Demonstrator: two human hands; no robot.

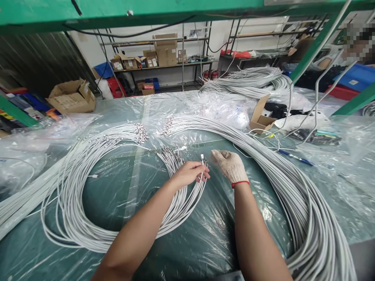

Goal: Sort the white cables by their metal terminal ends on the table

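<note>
My left hand (191,173), bare, is closed around the ends of several white cables; one cable end with a small plug (202,157) sticks up past the fingers. These cables curve down into a large coil of white cables (88,234) lying on the plastic-covered table. Just right of it, my right hand (230,164) wears a knitted white glove with a red cuff. Its fingers are curled, and whatever they may hold is hidden. A second thick bundle of white cables (263,160) arcs round to the right, its connector ends lying beyond my hands.
Clear plastic sheeting (336,187) covers the green table. A blue pen (295,157) and an opened small carton (261,117) lie at the right. More coiled cables (249,80) rest at the back. A green beam (146,11) crosses overhead. Other people sit at far right.
</note>
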